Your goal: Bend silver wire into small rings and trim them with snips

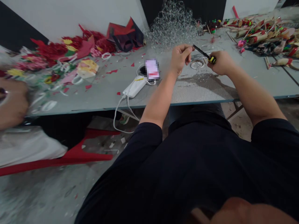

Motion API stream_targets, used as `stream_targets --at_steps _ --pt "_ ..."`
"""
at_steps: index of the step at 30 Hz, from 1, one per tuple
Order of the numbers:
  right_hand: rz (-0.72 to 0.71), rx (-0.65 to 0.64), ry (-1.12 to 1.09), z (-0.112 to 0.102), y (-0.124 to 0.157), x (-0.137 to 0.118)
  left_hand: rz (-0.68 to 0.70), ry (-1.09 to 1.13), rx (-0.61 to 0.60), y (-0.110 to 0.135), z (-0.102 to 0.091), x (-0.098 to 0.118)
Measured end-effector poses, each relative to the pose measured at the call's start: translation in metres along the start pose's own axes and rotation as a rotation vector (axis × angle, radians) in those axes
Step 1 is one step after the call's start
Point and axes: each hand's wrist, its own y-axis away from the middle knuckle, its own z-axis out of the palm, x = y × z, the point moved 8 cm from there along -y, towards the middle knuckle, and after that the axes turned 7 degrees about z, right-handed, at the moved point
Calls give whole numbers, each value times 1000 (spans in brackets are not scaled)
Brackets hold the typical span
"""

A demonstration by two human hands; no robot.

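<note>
My right hand (221, 63) is closed around the yellow-and-black handle of a screwdriver (201, 51), whose dark shaft points up and left. At the shaft's tip, the thumb and fingers of my left hand (179, 57) are pinched together. Whatever lies between those fingers is too small to make out. Below and between both hands, a pale ring (192, 65) lies on the table with small silvery bits inside it. Behind my hands rises a large tangled heap of thin silvery wire pieces (173, 28).
A phone (151, 69) and a white power strip (135, 87) with a cable hanging over the grey table's edge (105, 107) are at left. Red artificial flowers (51, 51) lie beyond. Wooden craft pieces (261, 35) cover the right back. Another person's arm (12, 102) shows at far left.
</note>
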Motion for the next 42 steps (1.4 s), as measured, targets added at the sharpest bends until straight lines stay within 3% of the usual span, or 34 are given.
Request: stream_targets --at_steps 6,11,15,17,20,22,25,28,32,33,36,39,42 --pt "-41 50 83 -12 -5 11 20 22 -49 2 4 10" --pt "-104 237 124 -29 -6 14 37 -21 -51 2 1 11" --pt "-103 125 170 -23 -9 19 25 -107 -11 0 -4 9" --pt "-50 330 283 -36 -5 20 24 -108 -17 -2 -4 8" --pt "185 802 530 -60 16 15 102 -55 -100 -12 1 6" --pt "290 906 605 -59 26 7 195 -39 -128 -20 2 3" --pt "311 828 520 -49 31 -2 325 -40 -44 -31 -7 -2" --pt "279 607 344 -39 32 -3 433 -80 44 -30 -15 5" --pt "209 153 99 -16 30 7 617 -144 153 -7 -20 47" --pt "194 39 39 -8 30 9 641 -156 130 -1 -17 58" --pt "118 -218 -123 14 27 11 697 -175 168 12 -17 83" --pt "62 -302 -210 22 24 11 640 -181 129 12 -13 82" --pt "60 -290 -231 13 25 18 425 -109 -74 6 3 60"
